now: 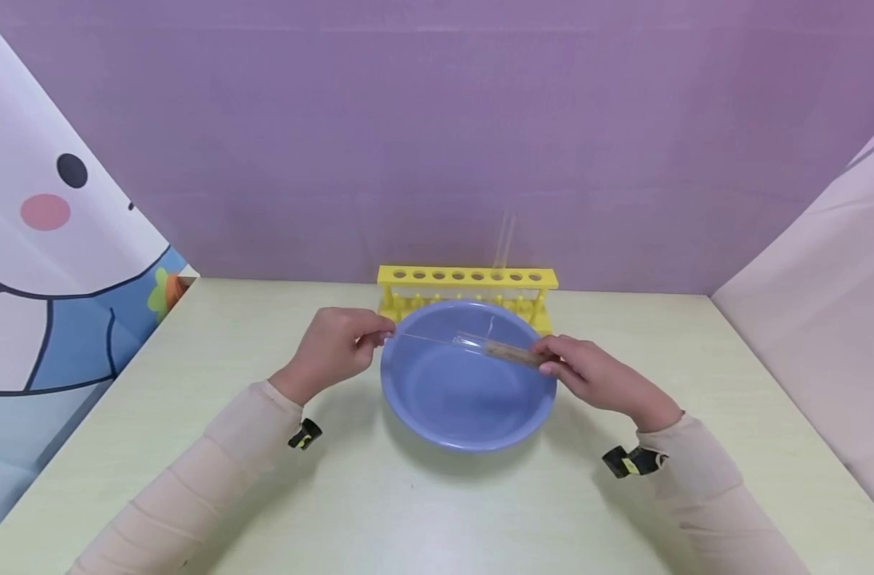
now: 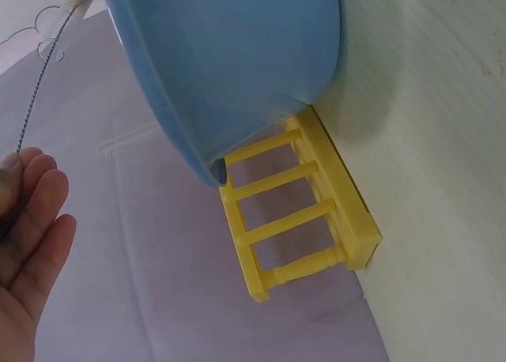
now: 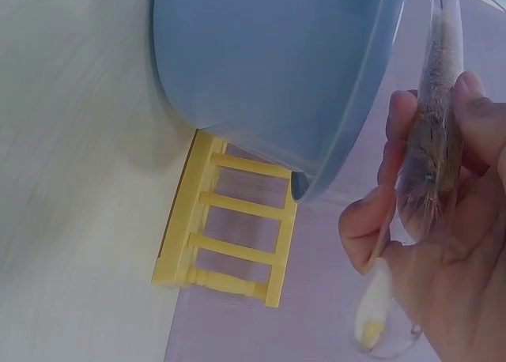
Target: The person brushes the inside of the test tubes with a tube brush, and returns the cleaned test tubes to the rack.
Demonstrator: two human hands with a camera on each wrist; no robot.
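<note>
Over the blue basin (image 1: 472, 435), my right hand (image 1: 595, 374) holds a clear test tube (image 1: 472, 342) almost level, its mouth turned to the left. Inside the glass sit the brown bristles of a test tube brush (image 3: 431, 133). My left hand (image 1: 336, 347) pinches the brush's thin twisted wire handle (image 2: 33, 101) between thumb and fingertips, at the basin's left rim. In the left wrist view a small wire loop (image 2: 51, 50) shows by the tube's mouth. The right fingers wrap the tube's closed end, where a whitish-yellow patch (image 3: 371, 322) shows.
Right behind the basin stands a yellow test tube rack (image 1: 437, 276), its lower part hidden by the basin. One clear test tube (image 1: 504, 239) leans upright in it. A purple cloth (image 1: 437, 144) hangs at the table's back edge, with printed cloth on the left.
</note>
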